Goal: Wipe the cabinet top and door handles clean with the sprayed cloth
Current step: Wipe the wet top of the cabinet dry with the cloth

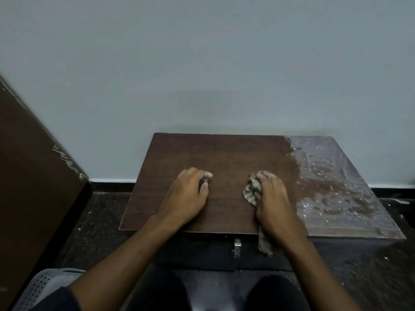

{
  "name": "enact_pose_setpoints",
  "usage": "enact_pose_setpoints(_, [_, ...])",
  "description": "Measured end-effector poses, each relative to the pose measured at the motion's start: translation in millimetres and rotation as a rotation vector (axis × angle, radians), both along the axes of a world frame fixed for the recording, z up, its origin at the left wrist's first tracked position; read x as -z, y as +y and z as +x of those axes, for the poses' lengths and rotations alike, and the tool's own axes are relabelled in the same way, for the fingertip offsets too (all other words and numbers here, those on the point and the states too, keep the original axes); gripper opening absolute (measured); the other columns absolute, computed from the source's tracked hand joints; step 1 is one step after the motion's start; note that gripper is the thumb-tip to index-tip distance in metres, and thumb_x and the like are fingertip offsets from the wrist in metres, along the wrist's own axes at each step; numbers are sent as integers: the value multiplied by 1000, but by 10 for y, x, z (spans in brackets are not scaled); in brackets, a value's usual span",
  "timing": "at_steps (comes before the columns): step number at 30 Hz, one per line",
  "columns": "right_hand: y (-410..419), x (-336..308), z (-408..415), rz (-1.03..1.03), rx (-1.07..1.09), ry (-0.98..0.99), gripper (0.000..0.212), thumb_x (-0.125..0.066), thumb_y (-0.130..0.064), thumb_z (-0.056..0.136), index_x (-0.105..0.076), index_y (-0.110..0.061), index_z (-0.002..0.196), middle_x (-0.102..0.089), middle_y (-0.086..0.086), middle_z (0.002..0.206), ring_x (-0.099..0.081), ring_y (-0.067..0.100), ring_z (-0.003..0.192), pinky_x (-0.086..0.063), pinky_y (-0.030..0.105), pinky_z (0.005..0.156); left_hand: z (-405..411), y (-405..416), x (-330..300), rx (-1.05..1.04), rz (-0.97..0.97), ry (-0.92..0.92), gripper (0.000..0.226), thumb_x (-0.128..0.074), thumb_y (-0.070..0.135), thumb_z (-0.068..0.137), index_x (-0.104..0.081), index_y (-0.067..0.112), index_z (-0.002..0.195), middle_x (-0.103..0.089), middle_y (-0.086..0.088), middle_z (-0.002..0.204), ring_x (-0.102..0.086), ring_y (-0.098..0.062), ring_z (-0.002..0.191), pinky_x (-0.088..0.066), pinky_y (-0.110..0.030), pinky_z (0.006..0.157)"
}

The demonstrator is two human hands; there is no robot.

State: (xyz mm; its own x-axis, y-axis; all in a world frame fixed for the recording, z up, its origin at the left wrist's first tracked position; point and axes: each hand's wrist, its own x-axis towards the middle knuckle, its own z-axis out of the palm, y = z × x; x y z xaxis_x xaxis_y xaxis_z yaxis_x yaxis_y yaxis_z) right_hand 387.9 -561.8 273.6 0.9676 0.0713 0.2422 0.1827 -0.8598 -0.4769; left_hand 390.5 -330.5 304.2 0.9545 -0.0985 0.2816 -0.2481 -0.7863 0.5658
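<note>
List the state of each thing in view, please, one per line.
Cabinet top: left part wiped, right part dusty and speckled.
Cloth: bunched on the top, tail hanging over the front edge.
Right hand: grips the cloth.
Left hand: rests on the top, fingers curled.
Handle: untouched.

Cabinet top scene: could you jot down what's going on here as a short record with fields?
Surface: brown wooden cabinet top, set against a pale wall
Left hand: rests on the top, fingers loosely curled, holding nothing
Right hand: grips a crumpled grey-beige cloth pressed on the top; one end hangs over the front edge
Dirty part: whitish dusty film on the right side
Clean-looking part: left and middle
Handle: small metal door handle below the front edge, untouched
</note>
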Motion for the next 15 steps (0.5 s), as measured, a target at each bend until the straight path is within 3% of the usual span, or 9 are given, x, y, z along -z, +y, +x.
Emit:
enact_pose_setpoints(3, [149,-37,494,-53,-140,-14,43,-57,-5,96,-51,-5,139,-46,13,144,-39,27,137,-22,24,115,101,30,-37,-11,13,13,26,-54,15,93,-65,22,116,-62,9,110,-54,-6,106,-46,-25,95])
enact_pose_setpoints(6, [80,-66,1026,-62,-264,-23,40,-55,-9,99,-52,-8,138,-50,13,141,-45,27,133,-34,32,116,195,102,-82,-16,11,8,28,-53,15,93,-63,23,118,-61,12,111,-52,-2,107,-42,-17,92])
enact_pose_setpoints(11, [90,-57,1694,-69,41,-6,36,-50,-9,98,-52,-1,134,-51,23,132,-46,38,123,-35,42,109,239,231,-48,-22,-10,1,28,-54,16,93,-63,24,118,-60,14,107,-51,-1,104,-40,-16,91])
enact_pose_setpoints(15, [696,-51,1271,-44,-354,-15,41,-47,-9,98,-51,-6,138,-52,15,139,-50,27,128,-40,39,114,370,238,-12,-33,-29,3,29,-56,15,91,-63,23,118,-59,12,104,-53,-5,100,-45,-23,91])
